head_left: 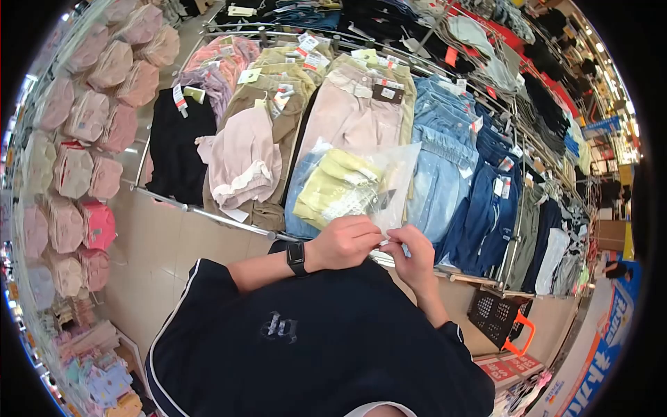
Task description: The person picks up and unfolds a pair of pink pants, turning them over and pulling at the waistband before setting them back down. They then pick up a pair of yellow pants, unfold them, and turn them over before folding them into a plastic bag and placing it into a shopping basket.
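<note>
My left hand (342,244), with a black watch on its wrist, is closed at the near edge of a clear plastic bag (401,177). Beside it, my right hand (413,258) pinches at the same edge, fingertips almost touching those of the left. A small white bit (383,242) shows between the fingers; what it is I cannot make out. Inside the bag lies a folded yellow-green garment (337,184) with white print or lace. The bag rests on light blue jeans (300,224) and pale pink pants (344,115). A crumpled pink garment with white trim (244,156) lies to the left.
A metal display rack (201,210) holds rows of pants, including blue denim (438,160) and navy pairs (490,208). Pink caps (90,174) hang along the left wall. A black basket with an orange handle (495,318) stands on the floor at right.
</note>
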Demonstrator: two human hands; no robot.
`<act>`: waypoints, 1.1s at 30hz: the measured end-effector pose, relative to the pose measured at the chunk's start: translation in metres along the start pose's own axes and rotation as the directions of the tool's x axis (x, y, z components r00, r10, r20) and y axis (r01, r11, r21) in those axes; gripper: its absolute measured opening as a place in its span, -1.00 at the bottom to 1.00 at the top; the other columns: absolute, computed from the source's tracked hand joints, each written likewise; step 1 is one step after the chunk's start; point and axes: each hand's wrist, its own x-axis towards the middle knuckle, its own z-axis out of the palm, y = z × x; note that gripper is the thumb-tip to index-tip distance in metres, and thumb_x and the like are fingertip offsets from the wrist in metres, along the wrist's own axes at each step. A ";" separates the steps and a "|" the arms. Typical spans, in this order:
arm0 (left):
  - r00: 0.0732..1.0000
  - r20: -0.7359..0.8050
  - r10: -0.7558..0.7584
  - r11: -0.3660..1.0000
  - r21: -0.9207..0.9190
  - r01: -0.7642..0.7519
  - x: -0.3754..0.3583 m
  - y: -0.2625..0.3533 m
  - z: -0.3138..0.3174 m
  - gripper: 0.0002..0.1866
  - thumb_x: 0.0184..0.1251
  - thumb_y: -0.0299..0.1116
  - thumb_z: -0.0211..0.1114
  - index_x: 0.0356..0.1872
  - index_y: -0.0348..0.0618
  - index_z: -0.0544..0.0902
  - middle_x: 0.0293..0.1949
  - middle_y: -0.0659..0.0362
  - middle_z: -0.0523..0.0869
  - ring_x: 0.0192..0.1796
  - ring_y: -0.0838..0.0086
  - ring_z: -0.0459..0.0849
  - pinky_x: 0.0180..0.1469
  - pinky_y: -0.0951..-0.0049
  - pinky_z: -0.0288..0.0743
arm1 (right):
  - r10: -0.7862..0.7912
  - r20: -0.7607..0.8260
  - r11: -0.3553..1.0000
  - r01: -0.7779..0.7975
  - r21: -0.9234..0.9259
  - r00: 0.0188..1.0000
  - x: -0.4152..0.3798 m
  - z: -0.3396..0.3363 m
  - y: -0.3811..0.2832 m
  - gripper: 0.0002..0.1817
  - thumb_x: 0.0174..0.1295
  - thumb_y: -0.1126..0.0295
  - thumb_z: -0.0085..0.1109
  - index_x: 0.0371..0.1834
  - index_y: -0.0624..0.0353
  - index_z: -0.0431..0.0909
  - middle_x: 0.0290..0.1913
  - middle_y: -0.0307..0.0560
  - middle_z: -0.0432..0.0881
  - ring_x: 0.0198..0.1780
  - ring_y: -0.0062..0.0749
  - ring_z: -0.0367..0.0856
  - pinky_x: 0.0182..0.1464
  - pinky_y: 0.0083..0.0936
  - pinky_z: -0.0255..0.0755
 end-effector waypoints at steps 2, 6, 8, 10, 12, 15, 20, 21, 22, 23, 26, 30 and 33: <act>0.991 0.109 -0.072 0.996 0.065 0.066 -0.001 0.005 -0.003 -0.83 -0.04 -0.60 0.37 -0.37 -0.27 0.63 -0.38 0.11 0.68 -0.34 0.28 0.68 -0.32 0.38 0.58 | -0.085 0.073 0.995 0.089 -0.051 0.994 0.006 -0.004 0.001 -0.78 -0.04 0.61 0.39 -0.31 0.23 0.59 -0.48 -0.07 0.57 -0.45 -0.19 0.53 -0.41 -0.38 0.38; 0.974 0.099 -0.203 0.975 0.107 0.193 0.000 0.019 -0.007 -0.89 0.04 -0.50 0.37 -0.41 -0.24 0.60 -0.39 0.14 0.67 -0.39 0.32 0.68 -0.36 0.40 0.56 | -0.083 0.100 0.993 0.091 -0.078 0.992 0.006 -0.005 0.001 -0.81 -0.03 0.62 0.35 -0.32 0.25 0.59 -0.45 -0.06 0.58 -0.42 -0.15 0.55 -0.37 -0.36 0.41; 0.979 0.106 -0.174 0.979 0.122 0.161 0.000 0.015 -0.005 -0.90 0.06 -0.50 0.35 -0.42 -0.23 0.60 -0.43 0.15 0.64 -0.44 0.31 0.66 -0.39 0.38 0.55 | -0.052 0.094 0.996 0.058 -0.063 0.994 0.006 -0.005 0.000 -0.82 -0.02 0.61 0.35 -0.33 0.24 0.59 -0.42 -0.06 0.58 -0.39 -0.14 0.56 -0.35 -0.36 0.43; 0.979 0.130 -0.154 0.982 0.125 0.138 0.000 0.014 -0.003 -0.91 0.09 -0.49 0.34 -0.43 -0.21 0.58 -0.46 0.16 0.61 -0.47 0.30 0.64 -0.42 0.36 0.53 | -0.021 0.089 0.998 0.026 -0.053 0.996 0.006 -0.005 -0.001 -0.82 -0.02 0.60 0.35 -0.34 0.23 0.59 -0.39 -0.07 0.58 -0.36 -0.14 0.58 -0.33 -0.35 0.44; 0.975 0.169 -0.142 0.986 0.116 0.123 -0.001 0.013 -0.003 -0.91 0.11 -0.49 0.32 -0.46 -0.20 0.56 -0.49 0.16 0.57 -0.49 0.30 0.62 -0.45 0.35 0.51 | 0.010 0.084 0.999 -0.006 -0.049 0.996 0.003 -0.004 0.001 -0.81 -0.03 0.60 0.35 -0.33 0.21 0.59 -0.35 -0.07 0.58 -0.33 -0.15 0.59 -0.31 -0.35 0.45; 0.970 0.211 -0.123 0.989 0.112 0.101 -0.001 0.012 -0.004 -0.90 0.13 -0.49 0.30 -0.48 -0.20 0.54 -0.53 0.17 0.51 -0.51 0.32 0.61 -0.48 0.35 0.48 | 0.021 0.095 0.998 -0.015 -0.063 0.995 -0.002 -0.002 0.003 -0.80 -0.04 0.61 0.35 -0.32 0.19 0.60 -0.31 -0.07 0.57 -0.32 -0.16 0.59 -0.30 -0.34 0.46; 0.965 0.254 -0.058 0.995 0.093 0.035 0.002 0.006 0.000 -0.86 0.15 -0.49 0.30 -0.51 -0.18 0.50 -0.55 0.18 0.47 -0.54 0.34 0.59 -0.52 0.36 0.46 | 0.013 0.073 0.998 -0.009 -0.059 0.997 -0.010 0.001 0.020 -0.74 -0.11 0.70 0.24 -0.32 0.20 0.59 -0.34 -0.07 0.53 -0.33 -0.15 0.56 -0.29 -0.33 0.45; 0.965 0.260 -0.040 0.996 0.091 0.017 0.003 0.005 0.000 -0.85 0.15 -0.49 0.30 -0.52 -0.17 0.50 -0.55 0.18 0.47 -0.54 0.35 0.58 -0.52 0.36 0.45 | -0.003 0.067 0.997 0.008 -0.077 0.998 -0.010 0.000 0.024 -0.74 -0.12 0.71 0.22 -0.32 0.20 0.58 -0.34 -0.07 0.53 -0.33 -0.15 0.56 -0.28 -0.32 0.45; 0.962 0.273 -0.028 0.996 0.094 0.003 0.004 0.005 0.000 -0.84 0.15 -0.49 0.31 -0.53 -0.16 0.49 -0.55 0.19 0.46 -0.55 0.35 0.58 -0.53 0.36 0.44 | -0.019 0.062 0.995 0.024 -0.094 0.998 -0.011 -0.001 0.028 -0.73 -0.14 0.72 0.20 -0.32 0.20 0.58 -0.35 -0.07 0.52 -0.33 -0.14 0.55 -0.28 -0.32 0.45; 0.958 0.285 -0.017 0.995 0.097 -0.011 0.004 0.005 -0.001 -0.83 0.15 -0.48 0.31 -0.54 -0.16 0.48 -0.56 0.19 0.46 -0.56 0.36 0.57 -0.54 0.36 0.44 | -0.012 0.051 0.995 0.016 -0.096 0.999 -0.011 -0.002 0.034 -0.73 -0.14 0.73 0.19 -0.32 0.21 0.58 -0.34 -0.07 0.52 -0.33 -0.14 0.55 -0.28 -0.31 0.44; 0.956 0.294 0.018 0.996 0.082 -0.044 0.007 0.006 -0.004 -0.80 0.14 -0.48 0.32 -0.57 -0.14 0.47 -0.57 0.20 0.44 -0.58 0.37 0.56 -0.56 0.37 0.42 | 0.021 0.021 0.993 -0.018 -0.118 1.000 -0.013 -0.004 0.058 -0.71 -0.15 0.76 0.12 -0.33 0.21 0.58 -0.31 -0.05 0.55 -0.30 -0.10 0.55 -0.25 -0.30 0.43; 0.952 0.304 0.049 0.996 0.057 -0.069 0.008 0.005 -0.006 -0.79 0.14 -0.47 0.33 -0.59 -0.13 0.46 -0.59 0.20 0.42 -0.60 0.38 0.55 -0.57 0.38 0.41 | 0.000 -0.003 0.987 0.000 -0.161 1.000 -0.007 -0.009 0.087 -0.66 -0.16 0.78 0.04 -0.29 0.21 0.57 -0.24 -0.06 0.60 -0.24 -0.08 0.57 -0.16 -0.30 0.42; 0.939 0.336 0.067 0.995 0.047 -0.088 0.010 0.006 -0.008 -0.79 0.14 -0.47 0.34 -0.59 -0.13 0.46 -0.60 0.20 0.42 -0.61 0.38 0.54 -0.57 0.38 0.40 | -0.048 0.000 0.978 0.047 -0.202 0.999 -0.001 -0.009 0.100 -0.67 -0.12 0.76 0.03 -0.27 0.21 0.56 -0.25 -0.08 0.61 -0.25 -0.12 0.59 -0.15 -0.32 0.41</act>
